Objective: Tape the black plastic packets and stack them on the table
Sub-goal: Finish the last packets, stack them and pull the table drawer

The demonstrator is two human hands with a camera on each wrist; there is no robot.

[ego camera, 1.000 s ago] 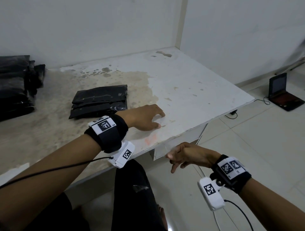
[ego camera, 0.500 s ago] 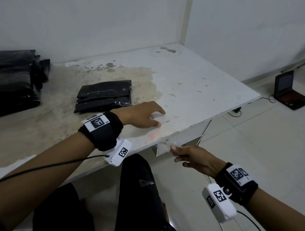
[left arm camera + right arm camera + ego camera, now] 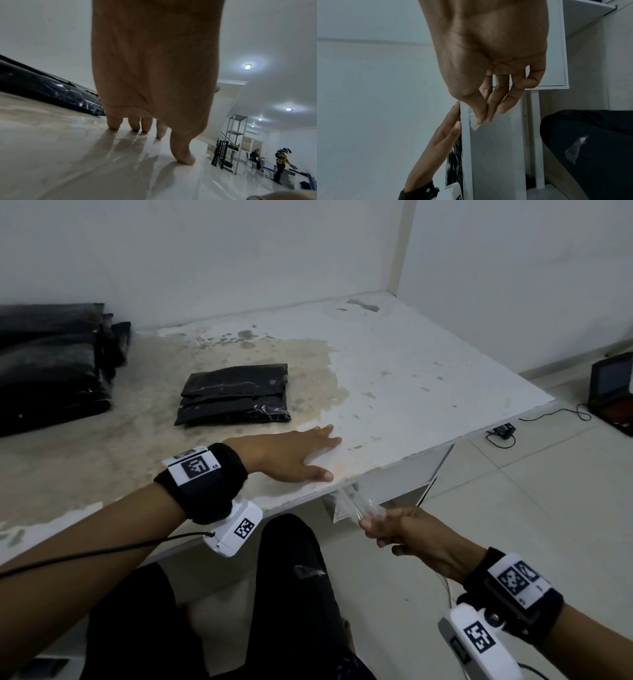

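Note:
A small stack of black plastic packets [image 3: 234,395] lies on the worn white table [image 3: 411,378], a hand's length beyond my left hand [image 3: 301,455]. That hand rests flat on the table near its front edge, fingers straight [image 3: 145,125]. Below the edge, my right hand [image 3: 380,525] pinches a strip of clear tape [image 3: 356,505] that runs up to the table's edge; thumb and fingertips meet on the tape [image 3: 481,119]. A bigger pile of black packets [image 3: 48,364] sits at the far left against the wall.
My black-trousered legs [image 3: 291,594] are under the table, with a scrap of clear tape [image 3: 576,150] stuck on one knee. A small open laptop [image 3: 613,395] and a cable lie on the tiled floor to the right. Other people stand far off in the left wrist view.
My right hand rose to the table's front edge, took the hanging tape between thumb and fingers and now pulls it down and right. The left hand's fingers flattened on the table.

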